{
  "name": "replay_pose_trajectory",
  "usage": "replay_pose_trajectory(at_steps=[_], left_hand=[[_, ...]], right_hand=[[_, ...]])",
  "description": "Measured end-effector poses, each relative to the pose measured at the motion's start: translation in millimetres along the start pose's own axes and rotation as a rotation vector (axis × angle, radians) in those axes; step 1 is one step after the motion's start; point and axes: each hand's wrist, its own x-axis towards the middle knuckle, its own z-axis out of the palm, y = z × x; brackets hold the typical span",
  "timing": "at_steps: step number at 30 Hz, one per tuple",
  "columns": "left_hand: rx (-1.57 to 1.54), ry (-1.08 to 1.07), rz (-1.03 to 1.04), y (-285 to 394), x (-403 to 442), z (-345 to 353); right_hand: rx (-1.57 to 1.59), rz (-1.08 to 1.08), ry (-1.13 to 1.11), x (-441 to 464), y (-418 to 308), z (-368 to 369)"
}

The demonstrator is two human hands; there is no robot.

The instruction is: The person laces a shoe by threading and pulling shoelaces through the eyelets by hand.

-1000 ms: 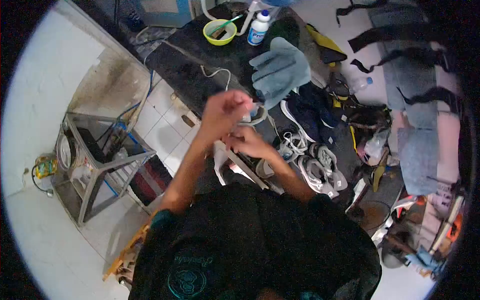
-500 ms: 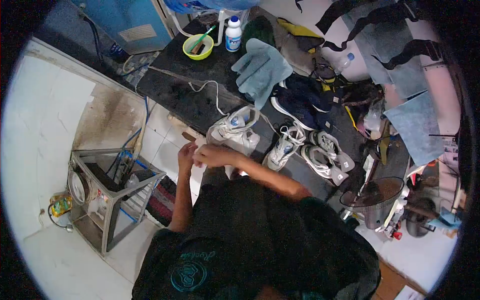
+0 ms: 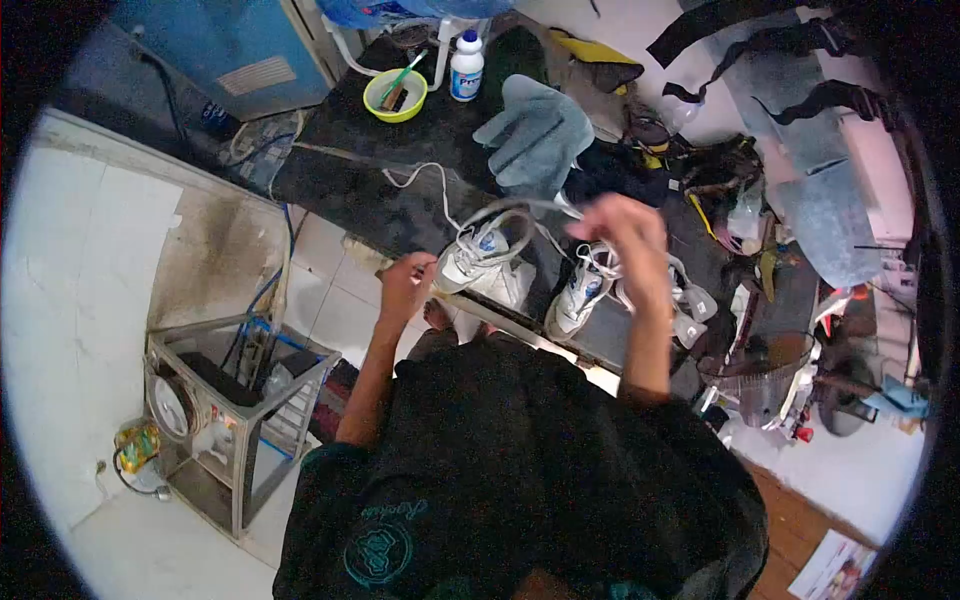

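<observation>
My left hand (image 3: 408, 284) is beside the toe of a white shoe (image 3: 462, 268) at the table's front edge, its fingers curled together; what they pinch, if anything, is too small to tell. Raised over the second white shoe (image 3: 577, 303) is my right hand (image 3: 628, 240), blurred, its fingers closed on a pale shoelace (image 3: 535, 204). That lace stretches left toward the first shoe. Another lace (image 3: 430, 167) trails across the dark tabletop behind the first shoe.
A grey glove (image 3: 535, 135) lies behind the shoes. Farther back are a yellow bowl (image 3: 396, 97) with a brush and a white bottle (image 3: 466, 70). More shoes (image 3: 690, 310) and a mesh basket (image 3: 755, 375) are at right. A metal frame stand (image 3: 240, 410) stands left.
My hands have moved apart. The right one went up and right and now has the lace; the left one moved slightly up and right toward the first shoe.
</observation>
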Motion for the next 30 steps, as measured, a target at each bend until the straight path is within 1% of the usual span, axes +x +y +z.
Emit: replay_pose_trajectory(at_steps=[1, 2, 3, 5, 6, 9, 10, 11, 13, 14, 15, 16, 17, 18, 19, 21, 23, 24, 25, 26, 27, 28, 30], left_hand=[[-0.019, -0.065, -0.015, 0, 8, 10], [-0.036, -0.131, -0.031, 0, 16, 17], [0.013, -0.139, 0.026, 3, 24, 21], [0.109, -0.150, 0.144, 17, 40, 25], [0.038, -0.177, 0.180, 26, 45, 25], [0.161, -0.227, 0.481, 18, 60, 29], [0.207, -0.275, 0.480, 14, 64, 29], [0.256, -0.323, 0.481, 9, 69, 28], [0.332, -0.393, 0.488, 7, 74, 25], [0.360, -0.408, 0.495, 9, 78, 23], [0.388, -0.419, 0.500, 12, 82, 21], [0.329, -0.492, 0.407, 20, 83, 19], [0.268, -0.565, 0.311, 33, 83, 17], [0.207, -0.635, 0.210, 44, 80, 17], [0.101, -0.742, 0.178, 50, 75, 19], [-0.119, -0.949, 0.107, 61, 57, 23], [-0.016, -1.053, 0.290, 86, 34, 11], [-0.030, -1.092, 0.319, 98, 22, 4], [-0.046, -1.130, 0.346, 109, 14, -2], [-0.170, -1.267, 0.290, 120, 12, -5], [-0.158, -1.274, 0.313, 130, 10, -8], [-0.145, -1.282, 0.336, 139, 9, -11], [-0.067, -1.313, 0.359, 147, 10, -15]], right_hand=[[0.043, 0.042, 0.102, -18, 9, -29], [0.103, 0.012, 0.123, -33, 1, -46], [0.076, 0.046, 0.283, -50, 4, -66], [0.088, 0.045, 0.435, -77, 6, -88], [0.113, 0.037, 0.497, -90, 13, -97], [0.135, 0.056, 0.717, -112, 34, -107], [0.137, 0.071, 0.800, -118, 42, -106], [0.217, 0.031, 0.974, -117, 61, -104], [-0.269, 0.018, 1.137, -113, 114, -113], [-0.479, -0.032, 1.081, -107, 126, -94], [-0.472, 0.076, 1.018, -98, 118, -59], [-0.801, -0.058, 0.891, -89, 133, -38], [-0.784, -0.082, 0.811, -78, 151, -10], [-0.601, 0.097, 0.602, -66, 133, 26], [-0.669, 0.017, 0.461, -56, 151, 47], [-0.787, -0.100, 0.320, -40, 175, 81], [-0.710, 0.054, 0.278, -30, 206, 95], [-0.670, 0.130, 0.254, -25, 214, 99], [-0.730, 0.165, 0.206, -19, 204, 103], [-0.790, 0.203, 0.154, -16, 195, 105], [-0.850, 0.244, 0.100, -14, 188, 108], [-0.901, 0.228, 0.113, -11, 192, 112], [-1.105, 0.287, 0.044, 1, 194, 123]])
